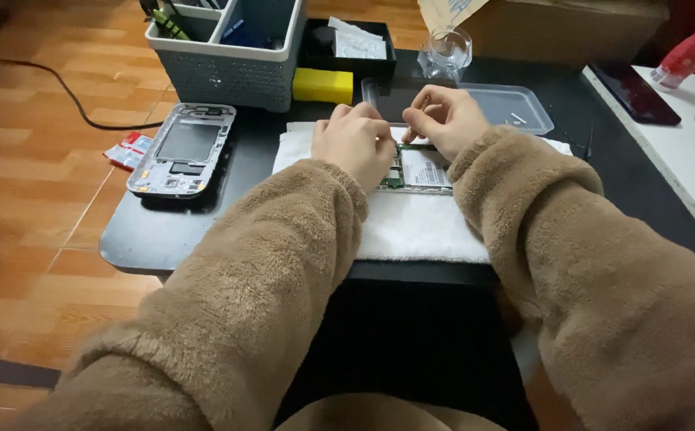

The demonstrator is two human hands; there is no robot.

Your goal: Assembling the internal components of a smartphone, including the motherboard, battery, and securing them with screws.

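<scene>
On the white cloth (411,227) at the middle of the black table (164,235), I have the green circuit board (416,170) lying flat with both hands curled over its far edge, so I judge this to be the fine picking stage of stripping the board. My left hand (355,144) is loosely clenched and rests on the board's left end, while my right hand (442,118) pinches its fingertips together just above the far edge; I cannot tell whether anything sits in that pinch. Any next move calls for a small, steady pull with the left hand pressing down, and the 1 emptied phone frame (183,150) lies well apart to the left.
</scene>
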